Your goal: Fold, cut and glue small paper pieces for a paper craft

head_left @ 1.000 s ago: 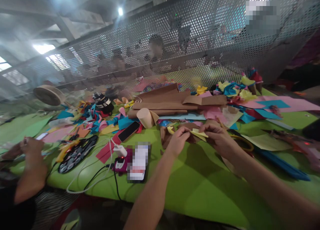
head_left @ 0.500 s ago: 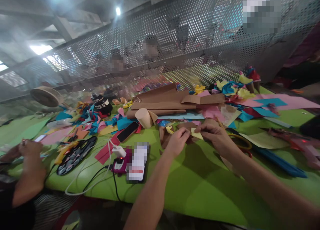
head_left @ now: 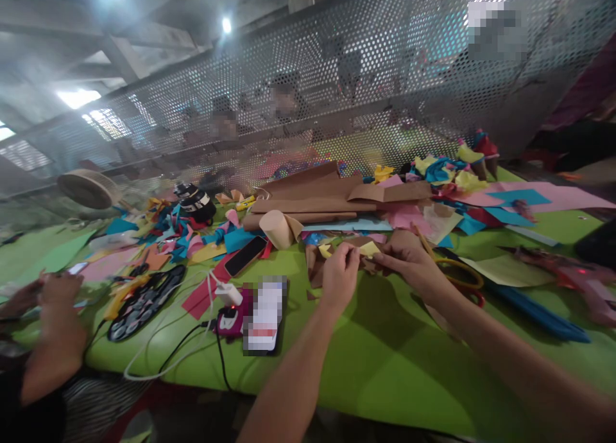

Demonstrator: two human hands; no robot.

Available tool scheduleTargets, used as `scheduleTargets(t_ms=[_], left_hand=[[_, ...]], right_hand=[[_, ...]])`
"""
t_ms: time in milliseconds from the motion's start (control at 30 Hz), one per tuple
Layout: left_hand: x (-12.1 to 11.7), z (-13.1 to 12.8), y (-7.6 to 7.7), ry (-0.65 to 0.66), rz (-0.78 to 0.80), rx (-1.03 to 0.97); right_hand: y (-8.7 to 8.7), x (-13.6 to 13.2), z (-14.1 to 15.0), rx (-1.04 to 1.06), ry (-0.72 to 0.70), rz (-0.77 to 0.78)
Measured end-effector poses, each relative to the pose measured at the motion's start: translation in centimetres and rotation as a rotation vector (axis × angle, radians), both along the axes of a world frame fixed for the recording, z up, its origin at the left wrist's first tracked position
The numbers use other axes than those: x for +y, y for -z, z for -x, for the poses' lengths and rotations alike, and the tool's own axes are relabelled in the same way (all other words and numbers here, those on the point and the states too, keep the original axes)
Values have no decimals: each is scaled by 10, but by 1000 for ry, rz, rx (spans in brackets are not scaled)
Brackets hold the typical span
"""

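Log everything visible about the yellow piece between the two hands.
The yellow piece is small, pale and thin, apparently paper, with no print discernible. It sits between the left hand and the right hand, whose fingers pinch opposite ends. Brown paper shows nearby. The fingers cover its ends, so its full outline is unclear.

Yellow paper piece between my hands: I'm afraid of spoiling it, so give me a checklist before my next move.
1. Left hand on the yellow paper piece: ok.
2. Right hand on it too: ok.
3. Yellow-handled scissors out of both hands: ok.
4. Pink glue gun unlit: not ok, red light showing.
5. Glue on the paper: cannot tell, too small.
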State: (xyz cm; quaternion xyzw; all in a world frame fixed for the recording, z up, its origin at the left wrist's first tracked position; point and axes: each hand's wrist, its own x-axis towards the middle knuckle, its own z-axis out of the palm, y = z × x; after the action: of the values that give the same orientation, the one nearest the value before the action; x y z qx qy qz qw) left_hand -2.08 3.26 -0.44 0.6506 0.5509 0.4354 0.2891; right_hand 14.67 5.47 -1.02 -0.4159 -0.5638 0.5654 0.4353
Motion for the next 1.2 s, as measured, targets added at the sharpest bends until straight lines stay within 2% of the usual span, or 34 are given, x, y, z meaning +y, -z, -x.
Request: scheduleTargets(t_ms=[167,267,400,500,633,767,867,1067,1200], left_hand=[[1,3,-3,85,49,68],[3,3,-3,150,96,45],[6,2,2,114,151,-126],[7,1,5,62,153,-210],[6,-2,9,64,186,-228],[5,-3,9,101,189,-209],[4,-4,9,125,193,-199],[1,-8,10,90,125,-85],[-2,-9,10,115,76,14]], right_hand=[[6,3,-2,-62,0,-64],[8,3,-1,-95,-3,-98],[2,1,-2,-74,57,-79],[-3,-2,-2,-92,135,-157],[-3,-7,-1,-238,145,-308],[0,-5,-2,-323,200,-375],[-1,-4,-3,-282,180,-330],[0,-3,-2,-102,-8,-175],[5,2,-2,-111,-8,-123]])
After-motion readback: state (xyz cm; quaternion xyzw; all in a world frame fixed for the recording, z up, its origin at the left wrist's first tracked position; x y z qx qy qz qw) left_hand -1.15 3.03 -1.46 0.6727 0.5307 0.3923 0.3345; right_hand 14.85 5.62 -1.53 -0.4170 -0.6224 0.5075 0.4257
